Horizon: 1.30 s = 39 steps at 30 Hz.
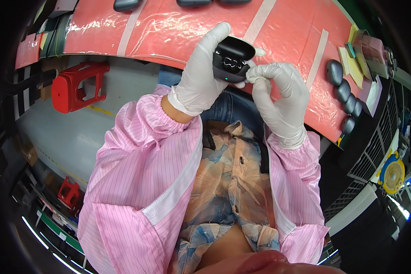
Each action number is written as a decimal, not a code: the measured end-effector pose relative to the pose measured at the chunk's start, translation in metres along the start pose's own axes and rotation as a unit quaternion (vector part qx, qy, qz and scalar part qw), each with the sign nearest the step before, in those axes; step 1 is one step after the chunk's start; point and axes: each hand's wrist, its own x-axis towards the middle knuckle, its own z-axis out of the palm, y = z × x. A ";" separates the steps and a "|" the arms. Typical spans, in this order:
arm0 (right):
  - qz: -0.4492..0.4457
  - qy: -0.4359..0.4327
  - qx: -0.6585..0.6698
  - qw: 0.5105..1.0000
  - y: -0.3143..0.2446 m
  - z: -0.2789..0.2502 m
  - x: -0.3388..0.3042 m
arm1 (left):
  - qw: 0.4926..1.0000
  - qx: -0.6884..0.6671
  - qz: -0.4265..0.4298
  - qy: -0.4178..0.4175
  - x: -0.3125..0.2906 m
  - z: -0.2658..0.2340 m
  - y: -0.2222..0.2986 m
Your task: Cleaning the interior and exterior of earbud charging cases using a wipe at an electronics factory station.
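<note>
A black earbud charging case (235, 48) is held over the table's near edge with its lid raised. A small green light glows on its front, and shiny parts show inside. My left hand (197, 75), in a white glove, wraps around the case from its left side, thumb up by the lid. Close against the case's right end is my right hand (282, 93), also gloved. Its thumb and forefinger are pinched together, and whatever lies between them is hidden.
A red mat (169, 32) with pale tape strips covers the table. Several closed dark cases (334, 72) line its right edge, and more sit at the far edge. A pink device (373, 52) stands at the right. On the floor to the left is a red stool (65, 93).
</note>
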 end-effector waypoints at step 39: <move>-0.012 0.174 0.210 0.962 0.013 -0.004 -0.018 | 0.999 0.039 0.026 -0.011 -0.026 0.027 0.010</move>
